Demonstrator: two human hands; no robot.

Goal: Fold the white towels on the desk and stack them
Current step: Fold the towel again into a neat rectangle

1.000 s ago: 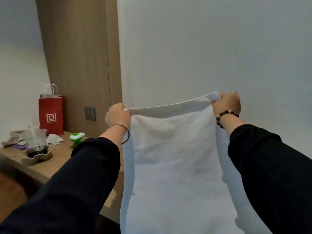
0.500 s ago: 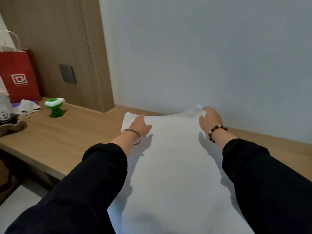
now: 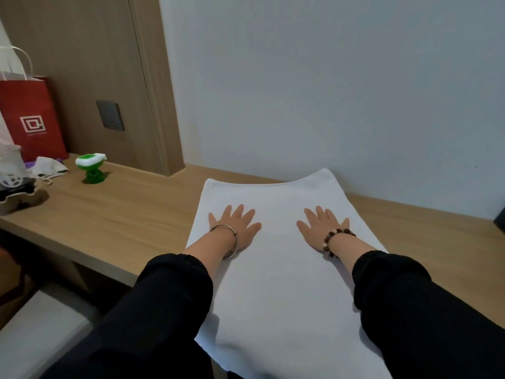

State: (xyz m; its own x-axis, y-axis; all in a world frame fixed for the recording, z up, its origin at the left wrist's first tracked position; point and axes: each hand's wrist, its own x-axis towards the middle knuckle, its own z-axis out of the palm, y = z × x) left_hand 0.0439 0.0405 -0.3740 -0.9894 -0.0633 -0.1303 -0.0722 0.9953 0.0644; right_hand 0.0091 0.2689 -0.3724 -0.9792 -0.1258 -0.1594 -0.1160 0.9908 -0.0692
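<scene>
A white towel (image 3: pixel 278 283) lies spread flat on the wooden desk (image 3: pixel 123 214), its far edge near the wall and its near end hanging over the desk's front edge. My left hand (image 3: pixel 235 224) rests palm down on the towel's left half with fingers spread. My right hand (image 3: pixel 322 228) lies flat on the right half, fingers apart too. Neither hand grips the cloth. No other towel shows in view.
On the desk's left stand a red paper bag (image 3: pixel 30 119), a green and white small object (image 3: pixel 91 168), a crumpled face mask (image 3: pixel 49 166) and a tray with clutter (image 3: pixel 16 192). A dark object (image 3: pixel 500 222) pokes in at the right edge. A wall socket (image 3: pixel 110 115) sits on the wood panel.
The towel was held up by its top corners, then lowered onto the desk. My hands let go of the far corners and slid back toward me, flat on the cloth.
</scene>
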